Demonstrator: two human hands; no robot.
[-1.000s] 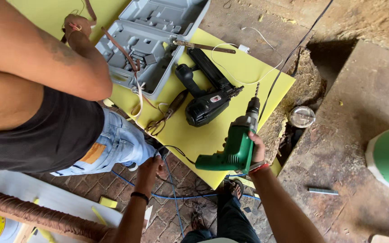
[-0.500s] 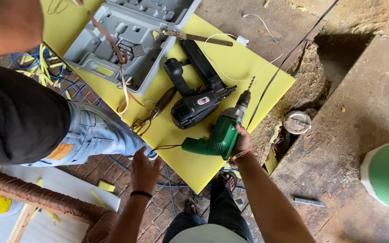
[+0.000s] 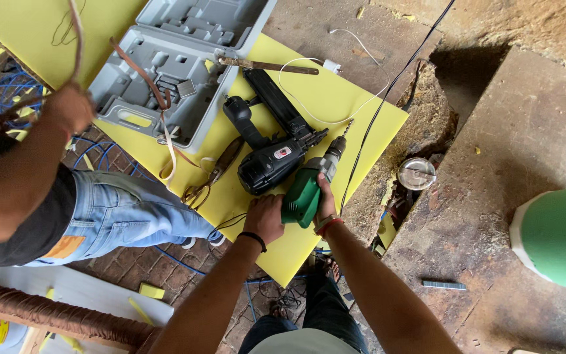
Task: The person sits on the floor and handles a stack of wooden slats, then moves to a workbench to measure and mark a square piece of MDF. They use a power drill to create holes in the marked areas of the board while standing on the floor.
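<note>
Green drill (image 3: 304,194) lies on the yellow board (image 3: 335,98) near its lower edge, bit pointing up toward the right-hand corner, and we have both hands on it. Our right hand (image 3: 326,204) is wrapped around the drill's rear body, holding it firmly; our left hand (image 3: 264,218) rests curled against the handle end, fingers bent in a narrow grip, though we cannot tell how much of the tool it actually clasps. Just beside the drill, touching or nearly so, sits a black power tool (image 3: 271,145) with its long body angled toward the board's upper edge. A white cable (image 3: 335,72) loops over the board above it, and a black cable (image 3: 388,92) runs off past the right edge. Pliers (image 3: 212,177) lie to the left of the black tool, and an open grey tool case (image 3: 178,65) covers the board's upper left part, with a brown strap (image 3: 158,105) draped across it.

Another person's hand (image 3: 67,108) holds cord at the far left, apart from ours.

We judge that we are at the point of taking up the drill. Lifting it cleanly calls for a steady two-handed grip and care that the bit and cord clear the black tool alongside.
</note>
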